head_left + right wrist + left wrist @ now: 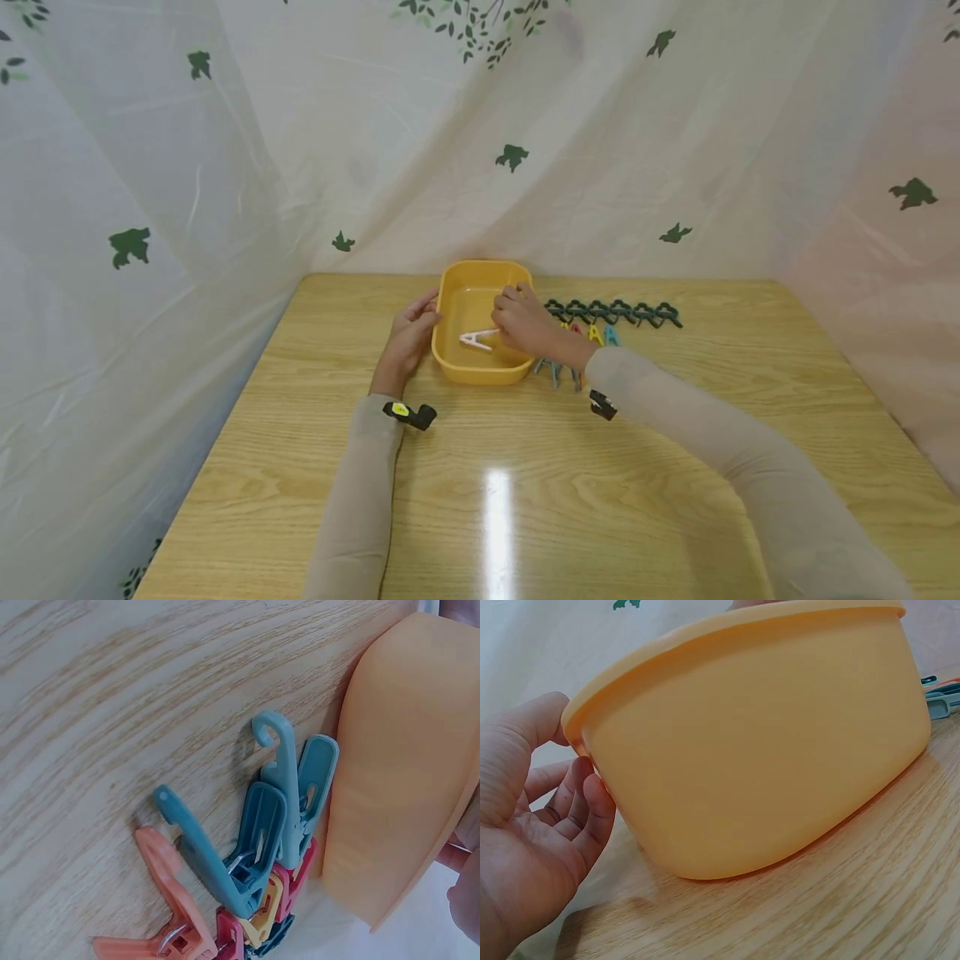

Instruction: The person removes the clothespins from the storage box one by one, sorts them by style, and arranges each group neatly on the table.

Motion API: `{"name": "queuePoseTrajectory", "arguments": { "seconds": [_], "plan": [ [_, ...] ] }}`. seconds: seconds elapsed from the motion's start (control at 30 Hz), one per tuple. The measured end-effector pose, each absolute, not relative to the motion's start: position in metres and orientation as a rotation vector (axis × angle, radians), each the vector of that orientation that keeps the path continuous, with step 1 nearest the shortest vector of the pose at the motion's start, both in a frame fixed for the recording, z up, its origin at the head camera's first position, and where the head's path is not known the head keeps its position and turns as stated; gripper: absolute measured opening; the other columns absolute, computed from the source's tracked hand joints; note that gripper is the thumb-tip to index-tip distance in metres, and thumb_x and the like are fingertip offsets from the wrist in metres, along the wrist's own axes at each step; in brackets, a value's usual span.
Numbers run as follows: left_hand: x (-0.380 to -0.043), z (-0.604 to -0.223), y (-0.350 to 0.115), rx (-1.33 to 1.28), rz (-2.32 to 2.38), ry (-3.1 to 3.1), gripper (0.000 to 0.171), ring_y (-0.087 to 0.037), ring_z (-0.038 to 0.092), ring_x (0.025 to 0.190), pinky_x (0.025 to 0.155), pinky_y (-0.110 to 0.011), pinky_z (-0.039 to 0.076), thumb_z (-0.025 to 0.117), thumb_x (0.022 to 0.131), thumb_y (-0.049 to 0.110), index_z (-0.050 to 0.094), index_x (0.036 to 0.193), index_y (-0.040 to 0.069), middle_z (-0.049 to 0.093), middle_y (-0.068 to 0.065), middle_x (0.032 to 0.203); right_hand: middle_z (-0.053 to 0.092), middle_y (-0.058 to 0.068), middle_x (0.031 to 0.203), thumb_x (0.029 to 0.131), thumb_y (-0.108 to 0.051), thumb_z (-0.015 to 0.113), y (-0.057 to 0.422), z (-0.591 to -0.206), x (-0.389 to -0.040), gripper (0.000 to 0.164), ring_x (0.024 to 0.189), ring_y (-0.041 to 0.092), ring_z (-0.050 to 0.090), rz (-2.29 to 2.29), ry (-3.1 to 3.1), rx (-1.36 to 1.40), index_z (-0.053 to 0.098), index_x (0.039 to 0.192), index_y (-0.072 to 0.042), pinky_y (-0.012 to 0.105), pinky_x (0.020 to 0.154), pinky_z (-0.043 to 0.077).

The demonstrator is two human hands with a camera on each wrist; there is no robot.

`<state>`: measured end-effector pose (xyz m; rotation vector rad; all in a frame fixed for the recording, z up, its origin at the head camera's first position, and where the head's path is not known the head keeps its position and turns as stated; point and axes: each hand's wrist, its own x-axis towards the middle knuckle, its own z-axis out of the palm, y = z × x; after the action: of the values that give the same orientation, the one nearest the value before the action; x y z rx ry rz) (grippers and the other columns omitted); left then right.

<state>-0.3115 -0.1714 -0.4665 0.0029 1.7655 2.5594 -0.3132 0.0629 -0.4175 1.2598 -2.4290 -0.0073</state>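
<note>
A yellow plastic basin point(483, 375) stands near the table's back edge. My left hand point(411, 335) grips its left side; in the left wrist view the thumb is at the rim and the fingers curl below it. My right hand point(525, 321) is over the basin's right side with fingers bent. From its thumb side a white-pink clothespin point(477, 340) sticks out over the basin, legs spread; the fingertips' hold on it is hidden. To the right of the basin lie hooked clothespins, among them a blue one point(262, 832) and an orange one point(176, 907).
Behind the coloured clothespins runs a row of dark green clips point(618, 311). A printed curtain point(420, 167) hangs along the back and sides of the wooden table point(570, 500). My right forearm partly covers the coloured clothespins in the head view.
</note>
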Motion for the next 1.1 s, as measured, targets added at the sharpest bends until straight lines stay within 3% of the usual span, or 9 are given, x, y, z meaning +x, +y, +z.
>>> {"name": "queuePoseTrajectory", "arguments": {
  "seconds": [0.3,0.63,1.1],
  "plan": [
    [-0.309,-0.469,-0.171,0.022,2.564,1.783,0.052,-0.008,0.049,0.088,0.071,-0.014,0.046,0.053,0.083,-0.008,0.049,0.134,0.002,0.049,-0.003,0.099,0.060,0.006,0.089,0.083,-0.009,0.059,0.068,-0.410,-0.310,0.009,0.089,0.025,0.046,-0.041,-2.423,1.254,0.064,0.076,-0.011,0.048,0.091,0.035],
    [-0.308,-0.469,-0.171,0.023,2.557,1.762,0.051,-0.009,0.049,0.089,0.071,-0.015,0.046,0.053,0.085,-0.008,0.049,0.134,0.002,0.049,-0.003,0.100,0.060,0.006,0.088,0.079,-0.009,0.064,0.085,-0.393,-0.307,0.006,0.086,0.025,0.046,-0.019,-2.422,1.252,0.063,0.073,-0.009,0.043,0.087,0.033],
    [-0.307,-0.468,-0.171,0.045,2.556,1.759,0.052,-0.009,0.048,0.089,0.075,-0.018,0.045,0.052,0.085,-0.007,0.047,0.136,0.002,0.047,-0.005,0.102,0.060,0.008,0.086,0.078,-0.006,0.064,0.127,-0.372,-0.290,0.007,0.086,0.027,0.045,0.008,-2.404,1.239,0.059,0.073,-0.008,0.045,0.081,0.031]
  ]
}}
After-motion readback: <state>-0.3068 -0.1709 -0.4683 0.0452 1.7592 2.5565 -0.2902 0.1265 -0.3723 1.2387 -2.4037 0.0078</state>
